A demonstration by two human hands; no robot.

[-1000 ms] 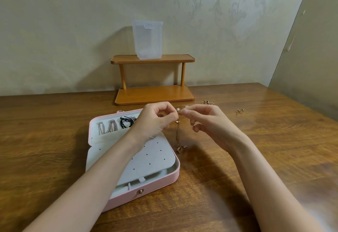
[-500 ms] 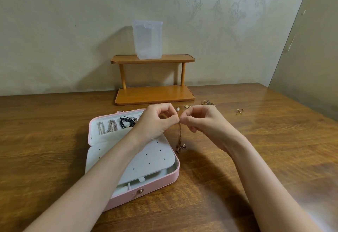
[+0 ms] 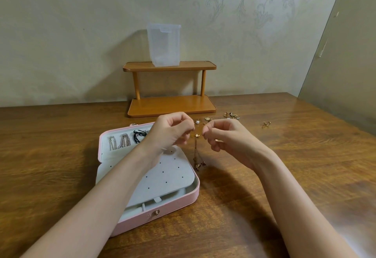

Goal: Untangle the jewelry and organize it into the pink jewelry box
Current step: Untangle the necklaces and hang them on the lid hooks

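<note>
A thin gold chain (image 3: 197, 152) hangs between my hands, its tangled lower end (image 3: 199, 165) touching the table beside the pink jewelry box (image 3: 162, 213). My left hand (image 3: 169, 130) pinches the chain's top from the left, above the box. My right hand (image 3: 223, 135) pinches it from the right, fingers curled. The box lies open with a grey perforated insert (image 3: 166, 176); silver chains (image 3: 119, 141) and a black cord (image 3: 139, 134) lie in its back compartment. Loose gold pieces (image 3: 231, 114) and a pearl stud (image 3: 197, 122) sit on the table behind my hands.
A small wooden two-tier shelf (image 3: 171, 87) stands against the wall with a clear plastic container (image 3: 163, 44) on top. One more gold piece (image 3: 266, 124) lies on the table to the right. The wooden table (image 3: 284, 176) runs out to the right edge.
My hands closed together on the chain, then drew slightly apart again. The chain's hanging part now shows a small gold charm between my fingertips.
</note>
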